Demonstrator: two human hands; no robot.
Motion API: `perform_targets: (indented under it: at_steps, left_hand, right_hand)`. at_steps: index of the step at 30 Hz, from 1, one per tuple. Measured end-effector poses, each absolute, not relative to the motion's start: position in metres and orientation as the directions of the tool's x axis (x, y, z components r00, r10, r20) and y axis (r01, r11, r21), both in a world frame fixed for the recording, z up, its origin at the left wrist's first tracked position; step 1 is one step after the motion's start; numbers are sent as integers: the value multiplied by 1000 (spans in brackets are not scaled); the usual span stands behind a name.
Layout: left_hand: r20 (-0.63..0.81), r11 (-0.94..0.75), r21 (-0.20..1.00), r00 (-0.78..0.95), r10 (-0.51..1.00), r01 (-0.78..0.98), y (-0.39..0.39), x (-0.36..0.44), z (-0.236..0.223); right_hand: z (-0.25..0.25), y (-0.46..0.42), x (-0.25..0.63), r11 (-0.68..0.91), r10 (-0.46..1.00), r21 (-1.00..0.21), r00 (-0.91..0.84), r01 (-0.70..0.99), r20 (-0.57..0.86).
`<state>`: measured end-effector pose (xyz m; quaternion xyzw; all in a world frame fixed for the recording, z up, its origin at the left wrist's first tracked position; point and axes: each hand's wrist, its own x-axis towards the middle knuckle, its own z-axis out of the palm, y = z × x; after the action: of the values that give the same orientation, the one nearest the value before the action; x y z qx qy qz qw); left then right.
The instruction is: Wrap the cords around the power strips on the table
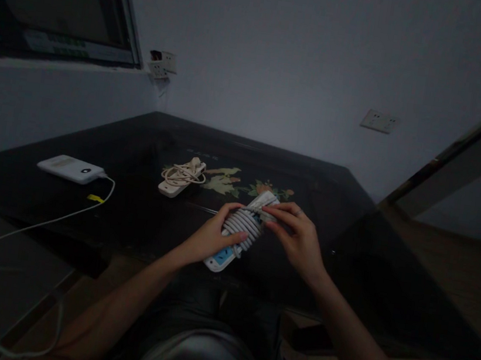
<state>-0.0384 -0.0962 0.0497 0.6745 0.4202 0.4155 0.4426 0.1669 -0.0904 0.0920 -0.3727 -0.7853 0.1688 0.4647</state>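
A white power strip (222, 258) with blue socket faces is held at a slant above the near part of the dark table (150, 221). Its grey cord (243, 227) is wound round the middle in several turns. My left hand (215, 236) is closed around the strip and the coils, thumb lying across the cord. With thumb and fingers, my right hand (297, 235) pinches the cord's end piece near the strip's far end; that end, probably the plug, is partly hidden by the fingers.
A second white power strip (171, 187), its cord bundled on top, lies farther back on the table. At the left sits a white power bank (69, 168) with a white cable (40, 221) hanging off the edge. Near it is a yellow tag (95, 198). Wall sockets (380, 121) are behind.
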Motion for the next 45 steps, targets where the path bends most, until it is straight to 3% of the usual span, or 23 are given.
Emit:
perform_targets:
  at_steps: [9, 18, 28, 34, 45]
  left_hand:
    - [63, -82, 995, 296, 953, 51, -95, -35, 42]
    - [-32, 47, 997, 257, 966, -55, -93, -30, 43]
    - [95, -111, 992, 224, 970, 61, -83, -26, 38]
    - [181, -213, 972, 259, 949, 101, -84, -29, 34]
    - [295, -336, 933, 260, 919, 131, -90, -28, 33]
  right_hand:
    - [74, -94, 155, 593, 795, -689, -170, 417, 582]
    - [65, -93, 147, 564, 772, -612, -92, 554, 629]
    - [43, -97, 138, 523, 769, -647, 19, 556, 638]
    - [40, -91, 141, 533, 806, -707, -26, 464, 591]
    - [49, -93, 143, 571, 786, -676, -70, 467, 615]
